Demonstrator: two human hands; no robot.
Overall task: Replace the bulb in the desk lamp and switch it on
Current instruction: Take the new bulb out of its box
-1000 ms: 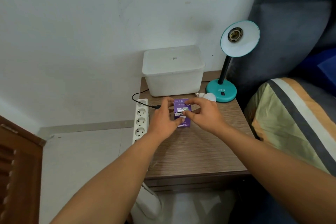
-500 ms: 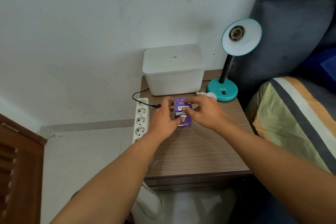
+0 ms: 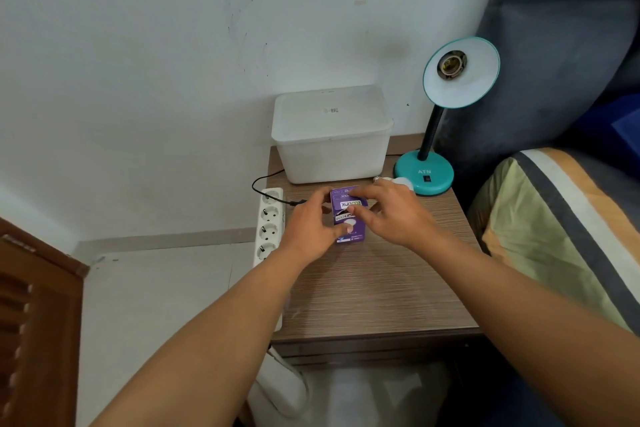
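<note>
Our right hand (image 3: 391,215) covers most of the old bulb (image 3: 401,181) beyond it, and the purple box's (image 3: 349,218) small print beneath our fingers is unreadable.

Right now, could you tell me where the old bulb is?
The old bulb lies on the table, touching the lamp base, just beyond the right hand.

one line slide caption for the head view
Both hands, left hand and right hand, work at a purple bulb box beside a teal desk lamp with an empty socket.

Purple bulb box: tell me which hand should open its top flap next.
Right. The right hand already has fingers on the far flap end of the purple bulb box, while the left hand steadies its side.
</note>
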